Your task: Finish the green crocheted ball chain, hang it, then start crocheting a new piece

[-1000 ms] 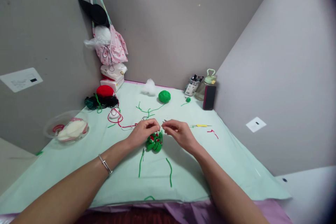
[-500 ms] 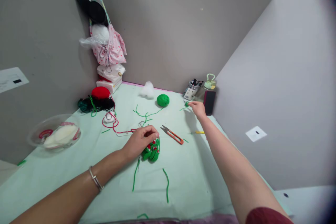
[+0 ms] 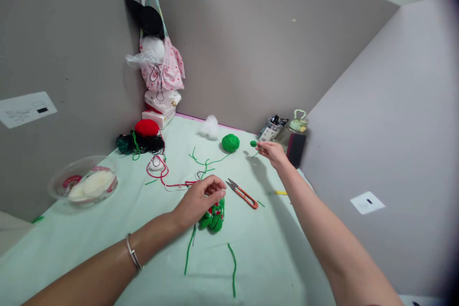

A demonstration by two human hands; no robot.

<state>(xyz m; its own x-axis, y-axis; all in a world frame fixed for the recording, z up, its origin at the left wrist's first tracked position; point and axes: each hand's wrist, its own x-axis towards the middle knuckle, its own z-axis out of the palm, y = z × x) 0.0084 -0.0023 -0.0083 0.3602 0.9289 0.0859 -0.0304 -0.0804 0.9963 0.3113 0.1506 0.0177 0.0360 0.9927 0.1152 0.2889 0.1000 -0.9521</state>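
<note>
My right hand (image 3: 271, 152) reaches toward the back right. It pinches a small round green crocheted piece (image 3: 253, 144), with a short green tail hanging below. Nearer me, my left hand (image 3: 201, 199) hovers with loosely curved fingers, a gap showing between thumb and fingertips. Just beneath it lies a green crocheted item (image 3: 212, 220) with red and white spots, its upper part covered by the hand. Orange-handled thread snips (image 3: 244, 194) lie with open blades to the right of my left hand. A ball of green yarn (image 3: 230, 143) sits farther back, trailing a strand.
Cut green strands (image 3: 234, 270) are scattered over the pale green cloth. White stuffing (image 3: 209, 127) lies at the back. Red yarn (image 3: 147, 128) and a clear bowl (image 3: 53, 182) stand left. A pen cup (image 3: 271, 129), a bottle (image 3: 298, 122) and a phone (image 3: 296, 150) are at right.
The view has shifted, so the scene sits farther right and lower. My right hand has raised the small green piece a little off the cloth. My left hand's fingers have lifted slightly.
</note>
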